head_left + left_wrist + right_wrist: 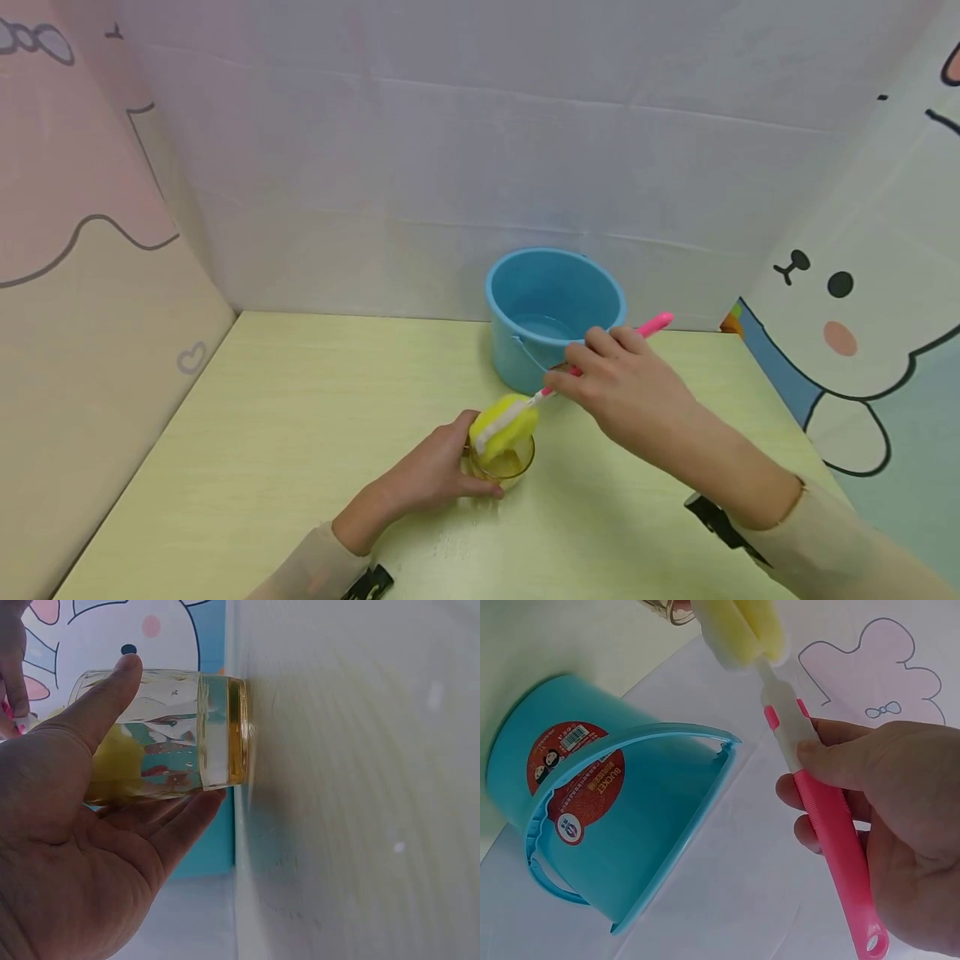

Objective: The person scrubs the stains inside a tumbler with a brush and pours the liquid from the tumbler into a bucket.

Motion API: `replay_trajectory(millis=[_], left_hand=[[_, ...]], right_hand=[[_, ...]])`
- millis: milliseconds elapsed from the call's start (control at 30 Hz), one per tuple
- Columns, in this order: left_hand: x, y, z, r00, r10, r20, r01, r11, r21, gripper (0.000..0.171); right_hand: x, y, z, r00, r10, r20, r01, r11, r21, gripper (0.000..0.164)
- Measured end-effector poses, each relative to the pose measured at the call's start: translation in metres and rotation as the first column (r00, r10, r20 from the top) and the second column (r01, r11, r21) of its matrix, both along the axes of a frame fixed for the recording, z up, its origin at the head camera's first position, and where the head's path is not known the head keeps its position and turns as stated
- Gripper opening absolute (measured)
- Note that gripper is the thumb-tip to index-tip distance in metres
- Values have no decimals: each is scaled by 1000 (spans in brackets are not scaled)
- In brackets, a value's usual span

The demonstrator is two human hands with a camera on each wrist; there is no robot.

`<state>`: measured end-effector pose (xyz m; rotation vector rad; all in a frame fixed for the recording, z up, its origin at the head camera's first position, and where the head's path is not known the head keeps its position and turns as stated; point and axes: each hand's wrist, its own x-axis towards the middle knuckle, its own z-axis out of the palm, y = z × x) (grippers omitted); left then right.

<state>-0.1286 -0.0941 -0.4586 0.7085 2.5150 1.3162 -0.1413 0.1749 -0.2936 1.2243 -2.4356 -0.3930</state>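
My left hand (427,471) grips an amber-tinted drinking glass (519,477) from its left side, thumb and fingers around the wall. In the left wrist view, the base of the glass (217,735) is right at the tabletop. My right hand (637,396) holds a cup brush by its pink handle (832,832), thumb along the white collar. The brush's yellow and white sponge head (501,425) is tilted at the mouth of the glass, and its lower end overlaps the inside. Yellow sponge (116,761) also shows through the glass wall.
A blue bucket (517,358) with a little water in it stands behind the glass, near the back wall. Its handle (630,739) hangs down on the near side. Water drops (453,542) dot the pale tabletop (300,417) in front of the glass. Printed sheets form the walls.
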Motion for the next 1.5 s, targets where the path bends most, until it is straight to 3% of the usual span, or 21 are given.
replay_trajectory(millis=[1067,1300,1500], left_hand=[[0,1,1,1000,5,-11,-5,1000,-21,89],[0,1,2,1000,5,-1,-5,1000,-11,90],[0,1,2,1000,9,3,-9,1000,-17,91]], right_hand=[[-7,35,-4,997,-66,26,66,998,-8,49],[-8,48,-7,990,-122,75,120,992,30,42],[-8,56,-15,964,-178,196,179,984,12,44]])
